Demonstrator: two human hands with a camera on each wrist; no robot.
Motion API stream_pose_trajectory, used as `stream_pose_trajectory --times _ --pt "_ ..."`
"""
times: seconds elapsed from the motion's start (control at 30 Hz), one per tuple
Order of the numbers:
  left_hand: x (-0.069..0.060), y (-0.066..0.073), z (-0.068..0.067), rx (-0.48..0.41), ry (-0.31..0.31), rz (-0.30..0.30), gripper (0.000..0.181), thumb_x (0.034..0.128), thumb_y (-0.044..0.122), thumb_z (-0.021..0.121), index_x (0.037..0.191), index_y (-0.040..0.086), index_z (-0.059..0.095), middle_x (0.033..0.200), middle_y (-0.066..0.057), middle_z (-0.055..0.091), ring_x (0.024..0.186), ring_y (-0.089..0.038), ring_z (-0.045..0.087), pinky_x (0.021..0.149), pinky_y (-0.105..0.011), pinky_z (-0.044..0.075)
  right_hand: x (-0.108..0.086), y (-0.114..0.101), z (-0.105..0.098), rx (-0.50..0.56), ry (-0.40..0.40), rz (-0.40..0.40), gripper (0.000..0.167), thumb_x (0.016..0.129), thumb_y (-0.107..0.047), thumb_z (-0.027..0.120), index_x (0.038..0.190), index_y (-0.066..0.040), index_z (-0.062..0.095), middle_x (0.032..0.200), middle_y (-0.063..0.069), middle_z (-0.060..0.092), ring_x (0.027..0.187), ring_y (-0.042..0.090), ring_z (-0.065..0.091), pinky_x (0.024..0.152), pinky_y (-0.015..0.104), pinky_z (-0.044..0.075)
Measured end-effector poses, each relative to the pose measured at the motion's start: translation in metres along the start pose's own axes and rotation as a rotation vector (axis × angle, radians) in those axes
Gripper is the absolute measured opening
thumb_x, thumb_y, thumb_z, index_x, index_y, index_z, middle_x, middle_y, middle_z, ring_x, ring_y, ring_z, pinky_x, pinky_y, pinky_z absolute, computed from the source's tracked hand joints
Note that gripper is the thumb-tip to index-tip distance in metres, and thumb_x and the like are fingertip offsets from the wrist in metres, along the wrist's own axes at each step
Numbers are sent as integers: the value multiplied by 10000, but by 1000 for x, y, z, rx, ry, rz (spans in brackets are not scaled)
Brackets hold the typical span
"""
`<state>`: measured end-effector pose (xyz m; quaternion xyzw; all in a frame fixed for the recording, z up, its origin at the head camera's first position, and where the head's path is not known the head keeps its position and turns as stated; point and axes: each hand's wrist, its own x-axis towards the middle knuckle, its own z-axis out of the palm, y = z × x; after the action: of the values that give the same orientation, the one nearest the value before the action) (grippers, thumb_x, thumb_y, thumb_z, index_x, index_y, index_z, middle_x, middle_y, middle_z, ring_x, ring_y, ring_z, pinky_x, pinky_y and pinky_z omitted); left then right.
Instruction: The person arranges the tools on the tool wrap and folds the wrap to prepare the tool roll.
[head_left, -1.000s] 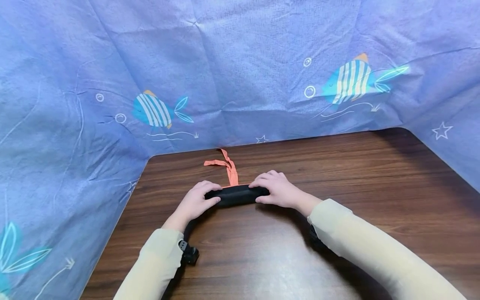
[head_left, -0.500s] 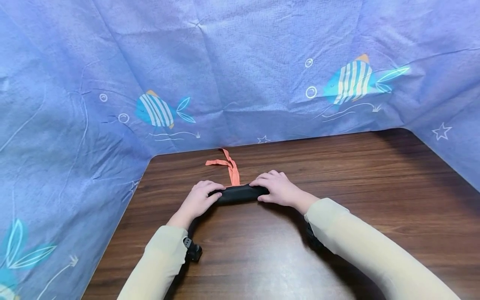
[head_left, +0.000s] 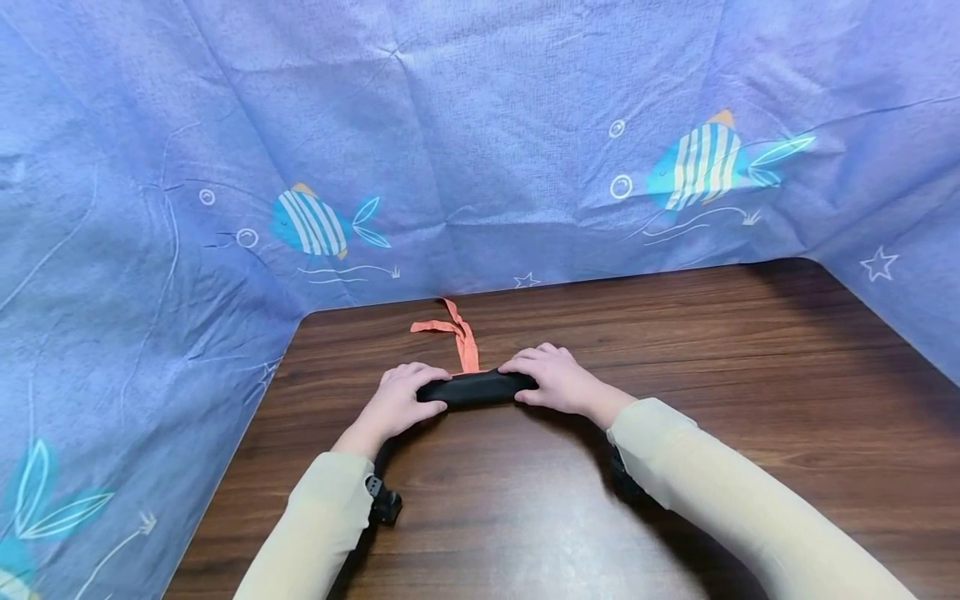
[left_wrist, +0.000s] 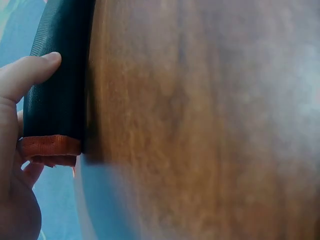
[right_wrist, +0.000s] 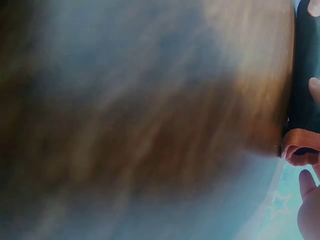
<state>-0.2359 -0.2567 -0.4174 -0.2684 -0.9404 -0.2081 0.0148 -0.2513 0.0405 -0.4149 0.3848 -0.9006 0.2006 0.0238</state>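
Note:
A black rolled-up pouch (head_left: 478, 389) with orange edging lies crosswise on the wooden table, its smooth side facing me. Orange tie straps (head_left: 468, 348) stretch from behind it toward the back of the table. My left hand (head_left: 399, 402) holds the left end, thumb on the near side and fingers over the top. My right hand (head_left: 557, 381) grips the right end in the same manner. In the left wrist view the thumb (left_wrist: 42, 70) presses on the black surface above the orange end trim (left_wrist: 52, 146). The right wrist view shows the layered orange end (right_wrist: 299, 142), with most of that hand cut off.
The brown wood-grain table (head_left: 675, 375) runs back to a blue cloth (head_left: 495, 125) printed with fish, which hangs behind and along both sides. A small black device (head_left: 386, 502) is strapped at the left wrist.
The pouch has turned slightly, so less orange edging shows along its back. My left thumb has slid lower on the near side. My right hand has barely moved.

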Motion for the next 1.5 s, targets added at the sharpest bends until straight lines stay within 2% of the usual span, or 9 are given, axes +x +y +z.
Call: stream_pose_trajectory --times 0.23,0.47,0.6,0.73,0.9,1.03,1.13,1.33,1.5 --pt "2 -1 -2 -43 13 1 376 856 286 675 1219 214 607 1212 -18 591 1159 -262 488 987 -519 259 1 2 0 4 -4 34 463 836 -312 696 1270 -198 581 1231 37 569 1106 290 486 859 507 356" --pt "6 -1 -7 -125 -7 -56 360 884 286 646 1234 210 603 1258 -15 574 1205 -265 471 1013 -517 232 4 9 0 49 15 87 455 843 -348 681 1257 -187 582 1227 37 579 1127 246 514 871 491 352" --pt "10 -3 -8 -155 -30 -84 377 895 306 631 1258 213 591 1288 -29 553 1224 -271 458 1027 -519 230 4 13 0 91 60 92 443 828 -336 700 1234 -191 599 1177 14 579 897 130 572 843 459 356" --pt "12 -4 -9 -184 -41 -122 374 890 298 639 1254 221 598 1286 -45 537 1211 -265 456 1009 -522 278 2 17 0 140 86 102 431 824 -337 708 1213 -180 609 1015 -21 558 676 51 500 788 402 362" --pt "14 -5 -9 -158 -12 -128 354 881 271 650 1231 227 622 1222 -72 531 1148 -288 440 961 -516 324 1 21 -1 164 84 140 450 814 -360 715 1195 -141 619 865 -41 532 777 97 509 797 350 414" --pt "16 -8 -9 -137 -21 -120 360 898 293 630 1252 232 609 1244 -68 536 1178 -296 429 963 -500 345 2 23 -3 147 69 173 453 823 -375 702 1198 -132 625 918 -34 568 868 134 520 845 351 422" --pt "17 -9 -11 -141 -41 -121 369 907 308 616 1268 231 596 1270 -56 544 1208 -292 427 979 -502 334 4 23 -3 138 57 186 444 844 -369 677 1214 -131 617 898 -34 568 845 133 519 817 337 420" --pt "16 -8 -16 -152 -88 -115 379 899 321 621 1265 228 596 1275 -36 561 1197 -285 455 975 -499 340 5 21 -6 168 37 184 388 857 -340 658 1191 -145 622 731 -71 522 690 108 497 700 313 400" --pt "13 -7 -20 -165 -94 -93 358 888 310 638 1234 224 612 1260 -24 570 1187 -270 474 975 -488 347 4 20 -9 152 -5 133 443 832 -367 675 1228 -180 606 795 -84 534 750 84 504 757 323 414"
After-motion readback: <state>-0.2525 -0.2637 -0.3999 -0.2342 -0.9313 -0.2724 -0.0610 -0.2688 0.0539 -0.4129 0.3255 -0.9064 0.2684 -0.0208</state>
